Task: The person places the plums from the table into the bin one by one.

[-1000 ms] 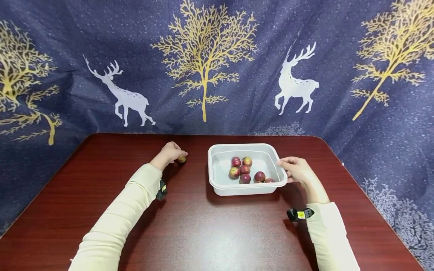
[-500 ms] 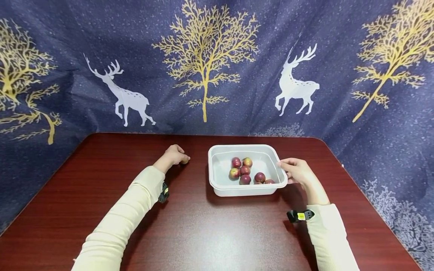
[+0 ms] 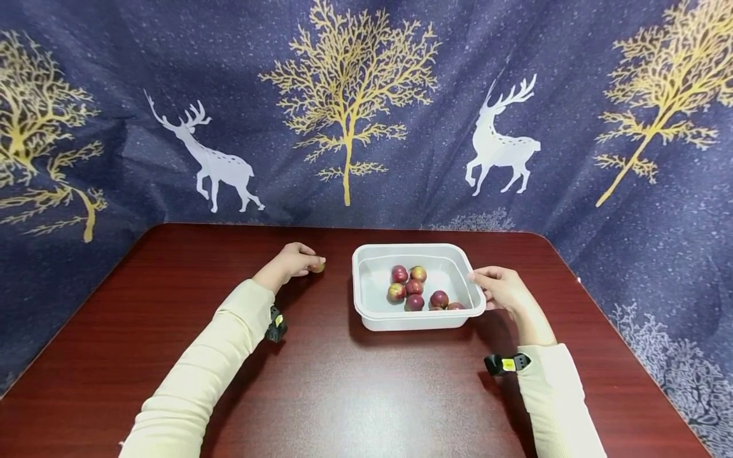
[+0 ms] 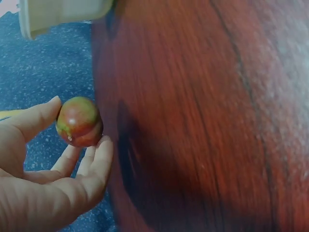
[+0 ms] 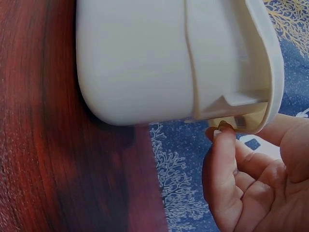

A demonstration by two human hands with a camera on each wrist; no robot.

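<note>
My left hand (image 3: 293, 259) pinches a red-and-green plum (image 4: 79, 122) between thumb and fingertips, left of the white plastic container. In the left wrist view the plum shows whole, with its small stem mark facing the camera. My right hand (image 3: 502, 287) grips the right end of the container (image 3: 412, 322) by its rim, thumb on top and fingers curled beneath, as the right wrist view shows. Several plums (image 3: 414, 287) lie on the container's floor, most dark red and some partly yellow. Its near wall partly hides those at the front right.
The container stands on a glossy reddish-brown wooden table (image 3: 366, 394), towards the far edge. Behind the table hangs a dark blue cloth (image 3: 412, 172) printed with golden trees and white deer. A black strapped device sits on each wrist.
My left hand has shifted slightly right, towards the container, carrying the plum with it. The right hand keeps its grip on the rim, and the container stays in place.
</note>
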